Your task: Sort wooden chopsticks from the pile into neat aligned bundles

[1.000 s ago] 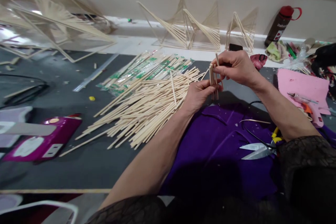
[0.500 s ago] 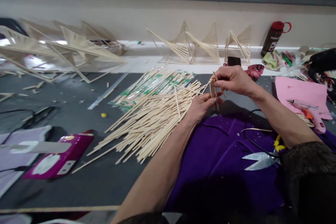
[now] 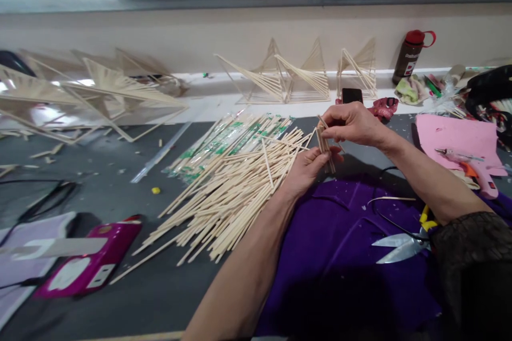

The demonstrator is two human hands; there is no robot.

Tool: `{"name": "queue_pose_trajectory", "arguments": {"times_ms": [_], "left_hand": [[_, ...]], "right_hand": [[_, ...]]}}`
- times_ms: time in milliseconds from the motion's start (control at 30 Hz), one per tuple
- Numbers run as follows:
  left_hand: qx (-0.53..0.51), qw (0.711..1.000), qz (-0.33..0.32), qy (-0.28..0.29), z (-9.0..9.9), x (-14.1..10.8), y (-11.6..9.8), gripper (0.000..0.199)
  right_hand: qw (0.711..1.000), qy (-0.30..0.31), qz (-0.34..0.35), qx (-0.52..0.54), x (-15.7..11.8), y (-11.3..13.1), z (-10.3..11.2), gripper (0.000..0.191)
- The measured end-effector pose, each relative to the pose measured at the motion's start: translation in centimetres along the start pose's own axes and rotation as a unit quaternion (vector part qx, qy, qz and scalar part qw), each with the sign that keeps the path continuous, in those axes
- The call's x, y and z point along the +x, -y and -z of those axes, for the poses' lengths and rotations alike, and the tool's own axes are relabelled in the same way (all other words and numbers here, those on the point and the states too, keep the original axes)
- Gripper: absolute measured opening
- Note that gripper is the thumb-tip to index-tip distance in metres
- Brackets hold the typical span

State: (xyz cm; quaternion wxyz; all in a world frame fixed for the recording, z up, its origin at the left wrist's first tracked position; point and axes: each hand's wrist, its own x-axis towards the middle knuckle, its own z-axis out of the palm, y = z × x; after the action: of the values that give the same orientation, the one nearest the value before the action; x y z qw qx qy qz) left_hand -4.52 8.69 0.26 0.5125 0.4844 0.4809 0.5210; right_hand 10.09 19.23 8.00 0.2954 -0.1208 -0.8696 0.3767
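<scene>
A small upright bundle of wooden sticks [image 3: 322, 144] is between my two hands. My left hand [image 3: 307, 167] is closed around its lower part, thumb in front. My right hand [image 3: 347, 125] pinches at the upper end, where one thin stick slants across. Just left of my left hand lies a large loose pile of wooden sticks [image 3: 232, 192]. Behind the pile are clear plastic packets with green print [image 3: 236, 138], holding more sticks. Purple cloth [image 3: 332, 240] lies under my forearms, with open scissors [image 3: 402, 246] on it.
Stick frames [image 3: 300, 77] stand along the wall, larger ones [image 3: 116, 82] at the left. A bottle [image 3: 408, 58], a phone [image 3: 352, 96] and a pink glue gun [image 3: 478, 170] on pink cloth [image 3: 452, 136] are at the right. A magenta box [image 3: 90, 261] sits front left.
The view has shifted slightly, moving most things a little left and down in the frame. My hands still hold the bundle in nearly the same pose.
</scene>
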Motion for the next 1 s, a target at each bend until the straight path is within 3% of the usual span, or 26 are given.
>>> {"name": "queue_pose_trajectory", "arguments": {"times_ms": [367, 633, 800, 1000], "left_hand": [[-0.02, 1.0, 0.0, 0.017, 0.0, 0.3, 0.3, 0.049], [-0.012, 1.0, 0.009, 0.011, 0.0, 0.9, 0.7, 0.049], [-0.022, 1.0, 0.008, 0.007, 0.0, 1.0, 0.7, 0.046], [-0.04, 0.999, 0.019, 0.001, -0.4, 0.9, 0.4, 0.05]], "right_hand": [[0.998, -0.034, 0.022, -0.049, 0.0, -0.2, -0.3, 0.008], [1.0, 0.003, -0.023, 0.0, -0.2, 0.1, 0.4, 0.007], [0.997, -0.023, 0.037, -0.06, 0.0, -0.4, 0.2, 0.012], [0.975, -0.015, 0.116, -0.191, 0.2, -1.1, 0.4, 0.018]]}}
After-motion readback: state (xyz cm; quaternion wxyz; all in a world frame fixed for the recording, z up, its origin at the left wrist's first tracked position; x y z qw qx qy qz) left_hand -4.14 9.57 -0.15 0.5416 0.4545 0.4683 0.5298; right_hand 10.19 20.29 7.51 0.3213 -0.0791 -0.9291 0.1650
